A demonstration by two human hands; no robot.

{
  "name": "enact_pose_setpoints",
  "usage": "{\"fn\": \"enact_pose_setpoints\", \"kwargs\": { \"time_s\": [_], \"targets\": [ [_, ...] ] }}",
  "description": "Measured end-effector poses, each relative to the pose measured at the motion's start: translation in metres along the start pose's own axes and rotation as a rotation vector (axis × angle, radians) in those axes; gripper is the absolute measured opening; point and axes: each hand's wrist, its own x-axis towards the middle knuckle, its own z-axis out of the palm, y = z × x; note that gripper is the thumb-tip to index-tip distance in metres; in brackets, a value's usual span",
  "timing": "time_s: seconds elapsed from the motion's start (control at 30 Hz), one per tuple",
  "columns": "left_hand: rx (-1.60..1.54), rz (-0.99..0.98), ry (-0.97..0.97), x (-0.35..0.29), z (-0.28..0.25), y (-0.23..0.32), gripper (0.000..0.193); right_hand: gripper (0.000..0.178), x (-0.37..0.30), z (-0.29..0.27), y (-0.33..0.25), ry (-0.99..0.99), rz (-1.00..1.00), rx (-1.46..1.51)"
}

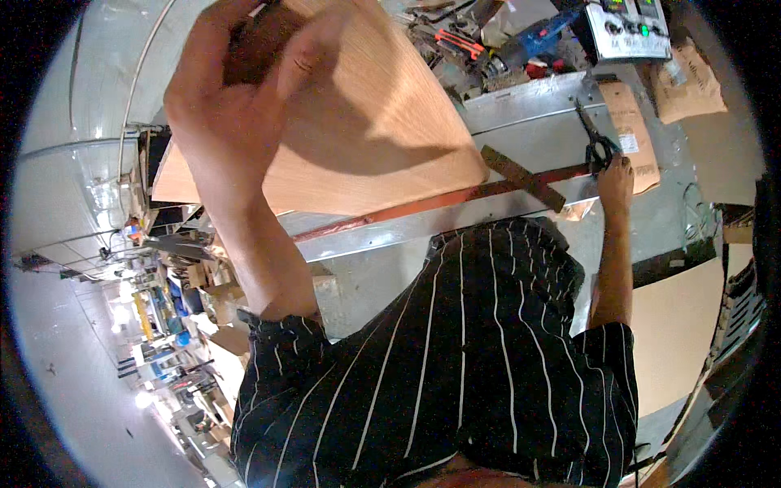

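Observation:
My left hand (236,106) is raised over a light wood-grain board (407,106), close to the camera, and throws a shadow on it. Its fingers curl in, partly cut off by the top edge of the picture; a tiny pale bit shows between them, too small to name. On the right, my right hand (616,175) is closed at the handle loops of black scissors (600,149), whose blades point away from me over the grey worktop. A short brown strip (525,179) lies slantwise beside the board's rounded corner, across a long reddish strip (423,208) along the front edge.
Behind the board lie several tools, orange-handled ones (460,44) and a blue power tool (533,41) among them. A white control box (626,31) with lit displays stands at the back right. Brown paper packages (687,85) and a cardboard sheet (675,342) are at the right.

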Motion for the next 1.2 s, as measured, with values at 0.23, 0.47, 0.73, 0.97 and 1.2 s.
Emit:
{"fn": "enact_pose_setpoints", "kwargs": {
  "time_s": [0.23, 0.47, 0.73, 0.97, 1.2],
  "targets": [
    [0.127, 0.033, -0.007, 0.003, -0.009, 0.005, 0.039, 0.050, 0.003, -0.033, 0.011, -0.084, -0.012, 0.381],
    [0.323, 0.286, 0.038, -0.026, -0.032, 0.053, 0.039, 0.068, -0.111, -0.104, -0.042, -0.232, -0.168, 1.610],
    [0.321, 0.374, 0.084, -0.058, -0.049, 0.086, 0.031, 0.049, -0.216, -0.295, -0.222, -0.124, -0.227, 1.677],
    [0.310, 0.394, 0.110, -0.068, -0.054, 0.088, 0.027, 0.045, -0.273, -0.373, -0.272, 0.046, -0.169, 1.531],
    [0.383, 0.374, 0.040, -0.068, -0.060, 0.090, 0.026, 0.051, -0.290, -0.386, -0.277, -0.083, -0.191, 1.586]
  ]
}}
